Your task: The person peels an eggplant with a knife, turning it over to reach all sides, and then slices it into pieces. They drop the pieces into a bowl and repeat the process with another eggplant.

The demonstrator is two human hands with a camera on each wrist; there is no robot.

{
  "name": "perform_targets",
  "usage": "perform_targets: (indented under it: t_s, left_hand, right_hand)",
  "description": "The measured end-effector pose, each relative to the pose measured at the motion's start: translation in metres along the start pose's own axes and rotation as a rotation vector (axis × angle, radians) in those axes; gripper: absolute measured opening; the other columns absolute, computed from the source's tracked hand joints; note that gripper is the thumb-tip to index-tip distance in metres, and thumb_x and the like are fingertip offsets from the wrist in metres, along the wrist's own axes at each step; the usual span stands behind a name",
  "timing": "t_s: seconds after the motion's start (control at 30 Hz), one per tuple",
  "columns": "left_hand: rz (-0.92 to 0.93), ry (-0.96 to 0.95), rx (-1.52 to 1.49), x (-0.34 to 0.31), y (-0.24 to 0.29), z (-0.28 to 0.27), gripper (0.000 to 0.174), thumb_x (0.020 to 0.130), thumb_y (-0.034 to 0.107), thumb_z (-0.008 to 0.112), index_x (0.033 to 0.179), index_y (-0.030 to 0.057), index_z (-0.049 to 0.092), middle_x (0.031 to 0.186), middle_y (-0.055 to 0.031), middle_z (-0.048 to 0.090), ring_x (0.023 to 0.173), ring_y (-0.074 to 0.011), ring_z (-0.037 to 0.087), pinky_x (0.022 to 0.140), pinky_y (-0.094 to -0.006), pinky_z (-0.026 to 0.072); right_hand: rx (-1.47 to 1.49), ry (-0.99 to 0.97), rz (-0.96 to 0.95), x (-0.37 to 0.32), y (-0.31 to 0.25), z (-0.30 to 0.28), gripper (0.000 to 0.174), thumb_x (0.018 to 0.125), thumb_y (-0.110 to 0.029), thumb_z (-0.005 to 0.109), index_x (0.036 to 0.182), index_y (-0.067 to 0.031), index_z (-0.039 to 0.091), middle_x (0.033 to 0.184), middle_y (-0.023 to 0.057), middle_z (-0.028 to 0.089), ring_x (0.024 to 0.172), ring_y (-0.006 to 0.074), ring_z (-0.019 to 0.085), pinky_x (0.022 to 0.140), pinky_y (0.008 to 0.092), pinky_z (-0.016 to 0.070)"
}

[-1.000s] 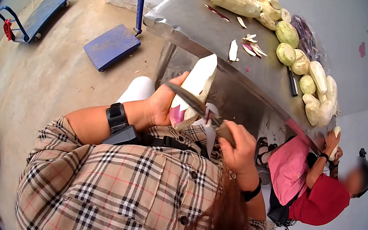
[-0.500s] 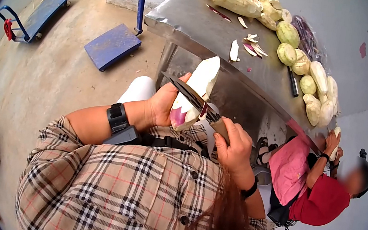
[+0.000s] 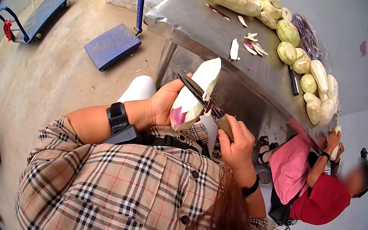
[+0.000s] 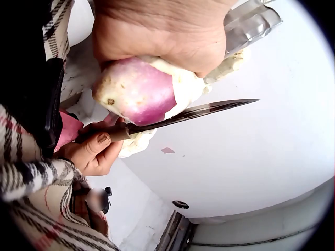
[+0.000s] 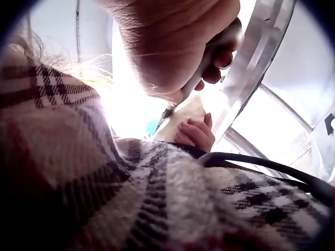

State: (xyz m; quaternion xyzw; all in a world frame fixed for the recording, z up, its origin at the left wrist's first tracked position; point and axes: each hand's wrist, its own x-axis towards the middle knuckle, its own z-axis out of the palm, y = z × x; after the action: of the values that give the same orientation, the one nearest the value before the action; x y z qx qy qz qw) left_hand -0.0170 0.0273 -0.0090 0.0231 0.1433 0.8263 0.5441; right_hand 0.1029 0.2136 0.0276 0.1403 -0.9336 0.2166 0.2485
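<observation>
My left hand grips a mostly peeled eggplant from its left side, above my lap. Purple skin remains around the lower end, which shows large in the left wrist view as the purple end of the eggplant. My right hand holds a knife by its brown handle. The dark blade lies across the eggplant, and a purple strip of peel hangs near it. In the right wrist view my right hand hides most of the handle.
A steel table stands ahead, bearing peeled eggplants, peel scraps and a black-handled tool. At right a person in red holds a pale vegetable. A blue platform scale and a blue trolley stand left.
The knife has shifted a little along the eggplant, its blade tilting more steeply, and the right hand moves slightly with it. The left hand keeps its grip; the eggplant shifts slightly right.
</observation>
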Motion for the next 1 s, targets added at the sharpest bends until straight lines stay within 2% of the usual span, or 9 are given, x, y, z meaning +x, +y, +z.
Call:
perform_targets:
  t_s: [0.13,0.23,0.5,0.63,0.8,0.9,1.0]
  left_hand:
    - [-0.025,-0.088,0.005,0.000,0.001,-0.003,0.050,0.089,0.049,0.036,0.112,0.0072,0.052,0.099,-0.0091,0.061,0.085,-0.0225,0.060,0.076,-0.0365,0.0487]
    - [0.005,0.122,-0.001,-0.002,-0.001,0.009,0.051,0.089,0.049,0.036,0.108,0.0052,0.053,0.089,-0.0124,0.062,0.074,-0.0241,0.061,0.064,-0.0368,0.0508]
    - [-0.029,0.146,0.041,0.002,-0.001,0.000,0.048,0.090,0.045,0.037,0.105,0.0026,0.054,0.087,-0.0135,0.062,0.074,-0.0255,0.061,0.067,-0.0366,0.0502]
    - [-0.038,0.160,0.024,0.002,-0.001,-0.003,0.047,0.090,0.043,0.036,0.103,0.0021,0.055,0.087,-0.0139,0.062,0.074,-0.0257,0.061,0.068,-0.0373,0.0500]
    - [-0.015,0.184,0.003,0.006,-0.003,-0.017,0.046,0.090,0.042,0.036,0.106,0.0029,0.053,0.095,-0.0152,0.061,0.082,-0.0281,0.060,0.074,-0.0401,0.0483]
    - [-0.006,0.215,-0.001,0.002,-0.004,-0.012,0.045,0.090,0.040,0.035,0.108,0.0033,0.052,0.100,-0.0147,0.060,0.087,-0.0281,0.059,0.078,-0.0416,0.0473]
    - [-0.020,0.225,-0.006,0.003,-0.006,-0.015,0.042,0.090,0.036,0.033,0.110,0.0033,0.052,0.103,-0.0147,0.059,0.090,-0.0280,0.058,0.082,-0.0426,0.0462]
  right_hand:
    - [0.006,0.001,-0.008,0.000,-0.001,0.000,0.033,0.069,-0.012,0.065,0.099,-0.0003,0.056,0.074,0.0133,0.055,0.062,0.0303,0.055,0.055,0.0357,0.0443]
    - [-0.012,-0.013,-0.021,0.000,-0.001,-0.001,0.034,0.069,-0.013,0.066,0.100,-0.0005,0.056,0.073,0.0129,0.055,0.061,0.0299,0.055,0.055,0.0355,0.0442]
    - [-0.014,-0.064,-0.037,-0.002,0.000,-0.002,0.034,0.069,-0.014,0.067,0.099,-0.0015,0.056,0.073,0.0118,0.055,0.061,0.0293,0.054,0.054,0.0354,0.0441]
    - [0.055,-0.120,0.027,-0.004,0.003,0.000,0.033,0.071,-0.014,0.066,0.100,-0.0011,0.056,0.074,0.0127,0.055,0.063,0.0302,0.055,0.056,0.0351,0.0447]
    - [0.147,-0.220,0.118,-0.013,0.018,0.013,0.033,0.074,-0.015,0.064,0.100,0.0007,0.054,0.079,0.0155,0.057,0.068,0.0333,0.057,0.059,0.0353,0.0459]
    - [0.171,-0.191,0.120,-0.020,0.025,0.027,0.033,0.075,-0.017,0.064,0.101,0.0017,0.053,0.084,0.0185,0.058,0.072,0.0361,0.057,0.062,0.0372,0.0465]
    - [0.199,-0.270,0.139,-0.029,0.034,0.040,0.035,0.077,-0.016,0.063,0.102,0.0048,0.051,0.087,0.0208,0.058,0.075,0.0344,0.058,0.065,0.0348,0.0459]
